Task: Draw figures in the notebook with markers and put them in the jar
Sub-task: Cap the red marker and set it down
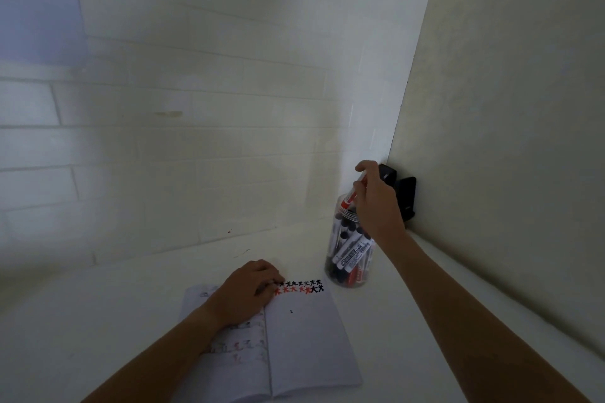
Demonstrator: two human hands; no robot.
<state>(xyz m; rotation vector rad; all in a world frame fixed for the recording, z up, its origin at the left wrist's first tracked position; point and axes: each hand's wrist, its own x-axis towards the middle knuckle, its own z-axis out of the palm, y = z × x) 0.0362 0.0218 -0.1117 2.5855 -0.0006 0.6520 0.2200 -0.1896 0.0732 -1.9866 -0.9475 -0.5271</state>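
Marker: a red-and-white marker pen [353, 194] was at the middle right of the frame, tilted, with its lower end at the mouth of the jar. It looked like it was about to go in.
Right hand: the right hand [376, 203] pinched the marker near its top with fingertips, right above the jar, likely so the pen could slide straight down.
Jar: the clear plastic jar [350, 249] stood on the white table [98, 321], just right of the notebook's top corner. It held many black and red markers, leaning inside.
Notebook: the open white paper notebook [304, 343] lay at the bottom middle of the frame. Two rows of small black and red figures [302, 286] ran along the top of its right page.
Left hand: the left hand [245, 291] rested on the notebook with fingers bent down onto the page, probably to keep it flat and still.
Corner: a black thing [406, 196] sat against the wall behind the jar; I could not tell what it was.
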